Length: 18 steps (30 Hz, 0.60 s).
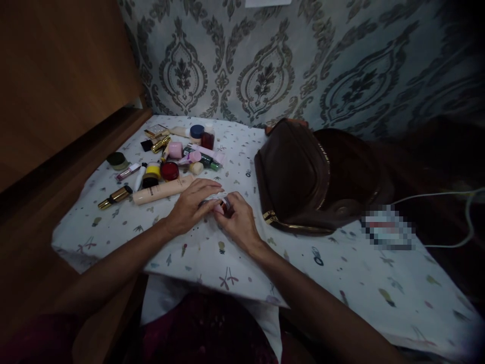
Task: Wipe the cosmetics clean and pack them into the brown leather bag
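Observation:
Over the near middle of the table, my left hand [191,207] and my right hand [240,222] meet with bent fingers. Between them is a crumpled whitish piece [220,196], like a tissue or wipe, mostly covered by my left fingers. My right fingers pinch a small reddish-brown item [225,205]; its kind is hidden by the fingers. Just left of my left hand lies a long beige cosmetic tube [159,192]. Behind it are a red-lidded jar [170,171], a yellow jar [153,169] and a small cream-coloured piece [196,168].
More cosmetics stand at the back left, including a pink jar [175,150], a blue-lidded jar [196,132] and a gold lipstick tube [115,197]. A brown leather bag [290,177] stands on the right, beside a blurred-out object [388,227] and a white cable [472,217]. Patterned cloth [166,258] covers the table.

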### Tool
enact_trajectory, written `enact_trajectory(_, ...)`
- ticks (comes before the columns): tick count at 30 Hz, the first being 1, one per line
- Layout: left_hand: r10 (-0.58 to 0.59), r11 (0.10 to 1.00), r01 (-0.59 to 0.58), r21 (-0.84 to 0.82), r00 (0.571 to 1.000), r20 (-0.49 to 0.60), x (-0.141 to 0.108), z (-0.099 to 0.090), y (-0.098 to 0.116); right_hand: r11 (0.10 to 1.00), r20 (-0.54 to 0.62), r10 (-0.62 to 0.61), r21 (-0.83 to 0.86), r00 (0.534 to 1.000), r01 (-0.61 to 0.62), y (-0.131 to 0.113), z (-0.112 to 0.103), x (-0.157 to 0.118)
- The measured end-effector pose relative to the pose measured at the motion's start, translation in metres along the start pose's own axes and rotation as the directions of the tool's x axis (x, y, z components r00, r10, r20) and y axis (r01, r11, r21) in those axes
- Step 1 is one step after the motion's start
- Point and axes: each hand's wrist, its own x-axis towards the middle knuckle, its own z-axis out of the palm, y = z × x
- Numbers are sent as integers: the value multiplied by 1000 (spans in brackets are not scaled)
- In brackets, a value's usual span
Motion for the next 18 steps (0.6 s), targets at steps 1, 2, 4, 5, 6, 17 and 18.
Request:
enact_trajectory(1,-21,1000,21,-17,1000,-4,0,0,-1,1000,7,-5,0,1000,5,0,0,0)
enact_trajectory(2,-52,998,52,-30,999,-12,1,0,-3,1000,18,-10,2,1000,10,1,0,0)
enact_trajectory(4,-123,992,121,-41,992,-33,2,-1,-6,1000,38,-16,4,999,16,2,1,0)
enact_trajectory(5,-155,987,153,-42,987,-47,3,-1,-8,1000,47,-12,2,999,12,3,1,0)
enact_trajectory(6,-185,982,183,-42,981,-61,3,-2,-9,1000,55,-2,-3,998,2,3,1,0)
enact_trajectory(17,-272,962,270,-26,958,-94,4,-2,-15,987,93,104,113,990,-115,1,-4,-3)
enact_trajectory(18,-254,967,254,-14,962,-97,4,-2,-15,987,86,99,117,991,-108,0,-4,-3)
